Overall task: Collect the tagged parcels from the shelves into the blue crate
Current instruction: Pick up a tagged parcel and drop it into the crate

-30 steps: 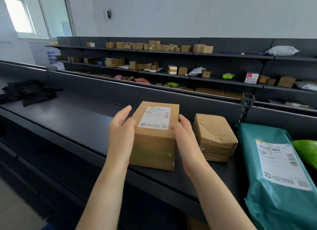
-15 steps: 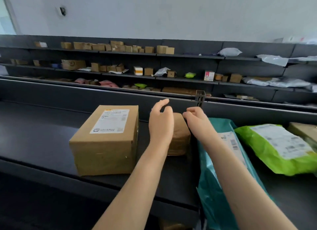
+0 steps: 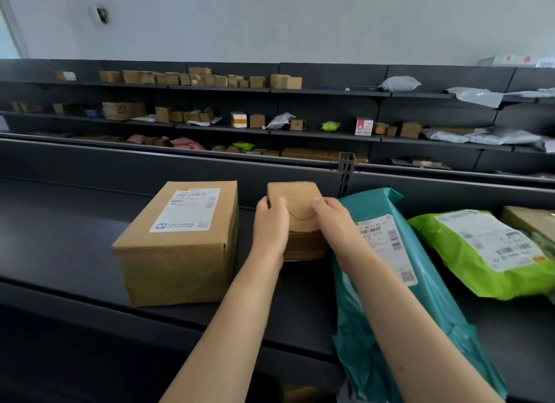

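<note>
Head view: left hand (image 3: 270, 228) and right hand (image 3: 334, 222) grip opposite sides of the brown paper-wrapped parcel (image 3: 295, 196), standing on the shelf (image 3: 60, 237) between labelled cardboard box (image 3: 180, 246) and teal mailer (image 3: 390, 282), probably for a square two-handed lift.

Bare left hand (image 3: 270, 231) and right hand (image 3: 338, 222)

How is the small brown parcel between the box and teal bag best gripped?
Grip the parcel by its left and right sides, reaching in from the front, as the left hand and right hand do. It stands blocky; box and teal bag flank it.
</note>
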{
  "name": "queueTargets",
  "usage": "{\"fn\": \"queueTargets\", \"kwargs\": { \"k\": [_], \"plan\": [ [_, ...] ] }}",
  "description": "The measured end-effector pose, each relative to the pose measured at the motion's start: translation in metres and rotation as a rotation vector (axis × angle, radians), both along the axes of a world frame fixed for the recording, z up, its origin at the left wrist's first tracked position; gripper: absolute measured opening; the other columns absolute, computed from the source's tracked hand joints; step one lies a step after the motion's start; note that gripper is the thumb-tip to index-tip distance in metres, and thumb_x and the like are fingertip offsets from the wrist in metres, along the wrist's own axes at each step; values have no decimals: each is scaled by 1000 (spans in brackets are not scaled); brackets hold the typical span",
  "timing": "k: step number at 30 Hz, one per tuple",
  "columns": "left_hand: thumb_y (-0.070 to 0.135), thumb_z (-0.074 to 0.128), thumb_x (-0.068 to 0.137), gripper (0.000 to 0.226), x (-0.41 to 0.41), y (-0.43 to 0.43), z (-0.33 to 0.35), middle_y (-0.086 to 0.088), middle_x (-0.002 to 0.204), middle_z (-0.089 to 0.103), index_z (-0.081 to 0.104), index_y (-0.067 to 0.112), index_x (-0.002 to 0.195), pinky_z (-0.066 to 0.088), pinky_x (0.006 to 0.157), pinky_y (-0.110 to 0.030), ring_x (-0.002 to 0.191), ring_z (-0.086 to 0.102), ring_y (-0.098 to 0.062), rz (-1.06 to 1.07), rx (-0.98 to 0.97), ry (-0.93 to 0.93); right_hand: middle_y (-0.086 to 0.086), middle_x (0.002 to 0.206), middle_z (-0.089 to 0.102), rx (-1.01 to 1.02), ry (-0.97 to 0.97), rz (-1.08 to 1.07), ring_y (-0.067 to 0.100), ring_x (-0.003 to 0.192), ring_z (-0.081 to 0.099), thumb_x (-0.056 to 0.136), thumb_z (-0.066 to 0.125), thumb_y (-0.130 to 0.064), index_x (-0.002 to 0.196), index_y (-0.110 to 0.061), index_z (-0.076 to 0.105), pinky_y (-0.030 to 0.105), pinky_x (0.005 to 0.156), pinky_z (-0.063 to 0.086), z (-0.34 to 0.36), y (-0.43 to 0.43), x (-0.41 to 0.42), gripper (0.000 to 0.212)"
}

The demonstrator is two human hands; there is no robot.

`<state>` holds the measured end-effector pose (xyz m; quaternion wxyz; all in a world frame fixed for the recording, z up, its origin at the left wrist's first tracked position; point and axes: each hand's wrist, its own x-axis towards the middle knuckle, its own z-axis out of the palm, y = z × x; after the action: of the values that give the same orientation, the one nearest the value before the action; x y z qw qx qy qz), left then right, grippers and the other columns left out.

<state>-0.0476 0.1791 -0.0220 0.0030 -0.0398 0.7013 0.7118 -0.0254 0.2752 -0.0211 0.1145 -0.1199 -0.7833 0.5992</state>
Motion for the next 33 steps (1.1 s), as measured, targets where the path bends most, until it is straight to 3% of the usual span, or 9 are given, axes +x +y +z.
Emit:
{"fn": "queueTargets", "kwargs": {
  "k": [5, 8, 11, 14, 17, 22, 25, 28, 33],
  "plan": [
    [31, 36, 100, 44, 2, -3, 12, -4, 123, 51, 38, 22, 142, 35, 61, -26, 86, 46, -9, 17, 0, 114, -15, 103, 54, -24, 150, 13, 6, 95, 50, 103, 35, -41, 121, -33, 50, 28, 76, 40, 26, 3, 20, 25],
    [40, 34, 100, 45, 4, -4, 6, -4, 108, 55, 39, 20, 140, 37, 58, -26, 82, 49, -10, -12, -23, 39, -4, 110, 60, 38, 135, -17, 19, 111, 52, 98, 32, -53, 116, -35, 61, 42, 99, 42, 32, 5, 21, 39],
    [39, 32, 101, 41, 11, -5, -2, -2, 92, 52, 46, 15, 131, 38, 62, -29, 79, 50, -14, -20, -74, -85, 1, 111, 60, 92, 108, -51, 27, 121, 47, 98, 29, -53, 101, -32, 68, 49, 106, 37, 29, 6, 20, 44],
    [35, 26, 101, 41, 16, -10, -12, -8, 99, 61, 59, 13, 112, 42, 70, -32, 84, 54, -17, -69, -104, -121, 2, 110, 62, 143, 87, -9, 24, 118, 48, 100, 31, -45, 102, -21, 74, 42, 102, 38, 17, 0, 24, 49],
    [45, 22, 101, 49, 22, -15, -16, -8, 108, 67, 65, 21, 106, 46, 78, -31, 97, 59, -19, -116, -47, -116, -1, 110, 63, 202, 123, 34, 21, 121, 48, 97, 41, -40, 87, -29, 70, 44, 103, 41, 3, -9, 26, 33],
    [49, 28, 100, 43, 23, -20, 0, 1, 117, 61, 58, 25, 119, 38, 91, -32, 105, 53, -14, -69, -2, -41, -12, 115, 61, -89, 317, -112, 5, 107, 54, 100, 43, -21, 123, -22, 65, 27, 94, 42, 8, 5, 26, 31],
    [42, 35, 101, 43, 15, -18, 14, 4, 116, 52, 43, 20, 137, 37, 105, -40, 113, 47, -17, -14, -91, 19, 0, 117, 55, -234, 74, -158, 18, 108, 53, 100, 40, -22, 131, -16, 53, 37, 97, 43, 3, 14, 20, 34],
    [46, 40, 96, 63, 13, -10, 13, -2, 153, 35, 19, 28, 153, 30, 110, -42, 136, 38, -26, -161, -248, -30, 16, 122, 57, -127, -165, 3, 30, 112, 54, 102, 30, -25, 126, -8, 52, 40, 97, 42, -2, 10, 21, 37],
    [50, 52, 93, 80, 13, -13, 3, -4, 155, 31, 5, 30, 155, 36, 103, -37, 133, 42, -26, -176, -272, -22, 6, 144, 49, -9, -170, 56, 28, 132, 46, 104, 25, -46, 144, -18, 44, 41, 113, 32, 11, 4, 18, 53]
  ]
}}
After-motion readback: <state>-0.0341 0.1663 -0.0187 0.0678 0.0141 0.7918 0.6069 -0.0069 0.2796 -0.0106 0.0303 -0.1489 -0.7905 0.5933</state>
